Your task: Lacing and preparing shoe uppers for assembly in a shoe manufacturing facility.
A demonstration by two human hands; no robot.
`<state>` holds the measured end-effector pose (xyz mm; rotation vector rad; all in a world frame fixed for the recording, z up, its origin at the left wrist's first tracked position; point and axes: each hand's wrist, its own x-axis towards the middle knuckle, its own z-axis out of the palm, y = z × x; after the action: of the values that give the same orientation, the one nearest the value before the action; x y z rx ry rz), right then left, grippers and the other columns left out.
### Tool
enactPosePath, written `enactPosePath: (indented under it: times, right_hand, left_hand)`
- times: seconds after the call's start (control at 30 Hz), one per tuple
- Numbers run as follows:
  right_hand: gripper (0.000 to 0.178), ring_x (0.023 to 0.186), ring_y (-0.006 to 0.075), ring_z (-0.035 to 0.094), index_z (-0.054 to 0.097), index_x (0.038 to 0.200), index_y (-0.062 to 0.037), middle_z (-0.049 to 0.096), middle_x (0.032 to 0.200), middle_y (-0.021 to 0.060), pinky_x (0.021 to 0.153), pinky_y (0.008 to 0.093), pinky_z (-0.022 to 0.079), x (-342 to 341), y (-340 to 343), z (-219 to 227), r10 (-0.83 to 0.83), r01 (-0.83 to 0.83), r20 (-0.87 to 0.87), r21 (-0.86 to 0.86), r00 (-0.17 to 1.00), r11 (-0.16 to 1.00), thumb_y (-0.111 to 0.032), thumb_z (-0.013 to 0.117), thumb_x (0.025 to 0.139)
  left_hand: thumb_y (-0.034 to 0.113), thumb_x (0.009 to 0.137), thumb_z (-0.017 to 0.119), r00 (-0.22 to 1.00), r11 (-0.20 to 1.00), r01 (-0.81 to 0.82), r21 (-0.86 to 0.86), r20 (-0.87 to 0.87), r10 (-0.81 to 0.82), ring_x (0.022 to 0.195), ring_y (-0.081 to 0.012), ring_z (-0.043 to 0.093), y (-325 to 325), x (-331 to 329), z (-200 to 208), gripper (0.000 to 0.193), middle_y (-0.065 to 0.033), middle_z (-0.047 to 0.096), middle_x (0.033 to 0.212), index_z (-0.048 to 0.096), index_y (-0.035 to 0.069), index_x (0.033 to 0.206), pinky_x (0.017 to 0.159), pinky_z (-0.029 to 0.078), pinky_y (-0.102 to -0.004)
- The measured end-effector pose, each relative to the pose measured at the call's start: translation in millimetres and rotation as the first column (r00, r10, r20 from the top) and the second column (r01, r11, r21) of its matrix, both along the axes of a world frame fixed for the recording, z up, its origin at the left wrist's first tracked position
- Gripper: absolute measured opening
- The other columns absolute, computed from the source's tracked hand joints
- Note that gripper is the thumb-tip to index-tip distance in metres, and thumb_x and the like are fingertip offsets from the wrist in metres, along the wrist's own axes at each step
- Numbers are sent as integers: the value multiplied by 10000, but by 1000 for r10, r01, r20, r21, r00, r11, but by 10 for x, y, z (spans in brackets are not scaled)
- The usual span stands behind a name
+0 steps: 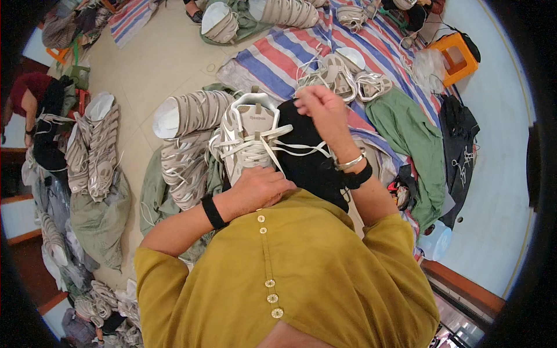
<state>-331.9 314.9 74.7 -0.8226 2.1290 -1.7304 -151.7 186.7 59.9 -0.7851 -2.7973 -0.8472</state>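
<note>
We saw a beige-and-white laced shoe (253,139) at the middle, on the person's lap in front of a mustard-yellow shirt (313,255), its toe toward the body and its tongue and opening facing away. Its pale laces (301,152) hung loose, looping out to the right across black cloth (307,174) on the lap. We found the left hand (260,188) laid over the toe end, fingers bent and close together, though their tips were hidden and we could not tell how firmly they gripped. We saw the right hand (325,113) raised beyond the shoe on its right, fingers curled inward; we could not tell whether they pinched a lace. A black wristband (213,212) circled the left wrist, and a silver bangle (352,161) the right. Just left of the shoe we saw a stack of nested shoes (200,113). Beyond the right hand, more loose shoes (336,78) sat on a red, white and blue striped sheet (278,58). Farther out we noticed a green cloth (406,151) and an orange stool (455,58) on the right, and, across the tan floor (139,64) on the left, a co-worker in a dark red top (36,90) near further rows of shoes (101,151).
</note>
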Motion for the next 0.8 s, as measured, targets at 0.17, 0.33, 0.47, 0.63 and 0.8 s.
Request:
enactPosePath:
  times: [0.17,0.33,0.47,0.63,0.8]
  right_hand:
    - [273,460,102,533,614,762,3,591,607,48,432,260,427,394,82,257,308,-447,357,423,882,788,-225,549,898]
    - [285,461,125,549,600,771,17,578,590,61,448,268,436,607,171,-182,458,-514,237,317,857,797,-227,540,904]
    - [248,461,134,557,601,806,7,558,564,47,440,260,437,662,324,37,360,-526,482,269,799,807,-187,497,920]
    - [244,488,231,576,570,775,-6,555,564,115,502,347,456,726,364,80,393,-493,318,357,863,794,-206,523,907]
    - [247,558,290,587,559,756,-18,560,598,140,545,369,455,728,327,65,438,-478,194,382,878,791,-221,540,896]
  left_hand:
    - [171,765,599,997,999,34,3,-67,-34,680,-177,579,34,16,76,198,-3,544,720,620,182,961,541,455,-342]
    - [87,726,627,992,999,36,-32,120,-32,663,-223,585,27,-14,433,262,-19,555,721,612,145,981,555,478,-364]
    - [28,716,630,902,928,-367,64,-219,372,772,-272,575,-358,6,383,267,-51,602,860,633,121,966,678,482,-388]
    - [27,680,651,832,864,-483,-143,-383,402,1100,-291,505,-645,-294,385,217,-76,570,1167,662,104,883,917,413,-402]
    - [104,685,653,894,851,-396,-345,-354,273,1192,-276,457,-659,-390,323,156,-50,549,1212,648,102,841,1012,347,-476]
